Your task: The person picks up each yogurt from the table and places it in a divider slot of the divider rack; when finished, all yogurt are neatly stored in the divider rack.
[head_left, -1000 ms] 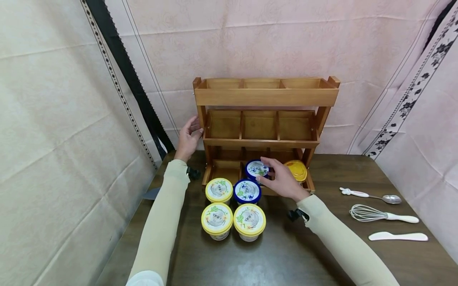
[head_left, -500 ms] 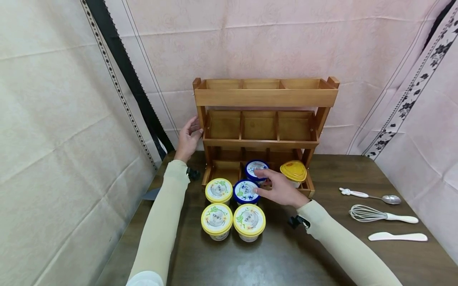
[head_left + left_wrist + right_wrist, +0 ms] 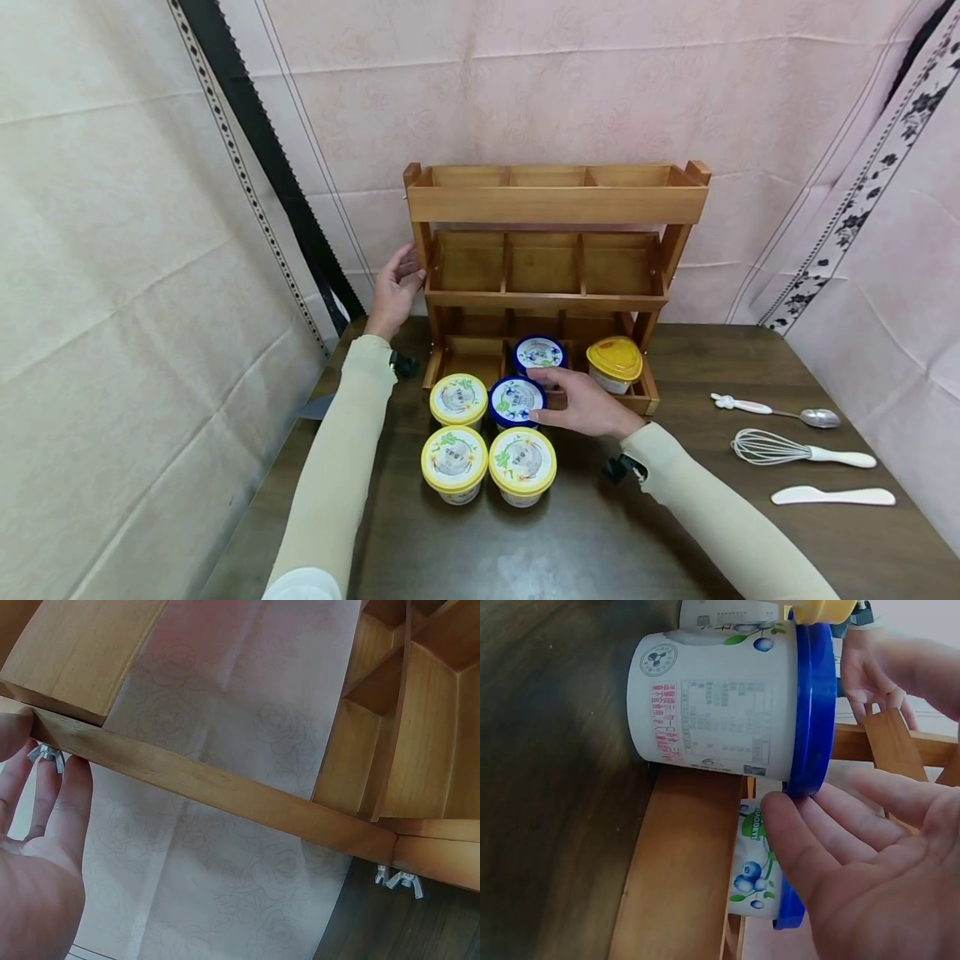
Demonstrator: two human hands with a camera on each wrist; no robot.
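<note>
- Desk (image 3: 622, 542) near edge → rack (image 3: 558, 204): yellow-lid tubs (image 3: 454, 461) block btm L bin.
- Btm mid bin: blue-lid tub (image 3: 539, 352) in it; 2nd blue tub (image 3: 516, 400) + R hand (image 3: 588, 406) in front.
- Btm R bin: dome-lid tub (image 3: 615, 360).
- Mid tier (image 3: 543, 262): open from front, above tubs.
- L post: L hand (image 3: 393, 290) there.
- Desk R edge: spoon (image 3: 757, 408), whisk (image 3: 802, 452), knife (image 3: 832, 497); R sleeve (image 3: 720, 508) cuts across from near edge.

Lit softly and quite evenly in the head view, with pale glare on the table (image 3: 600, 550) and soft shadows under the tubs (image 3: 454, 461). Dimmer and greyer in both wrist views.
</note>
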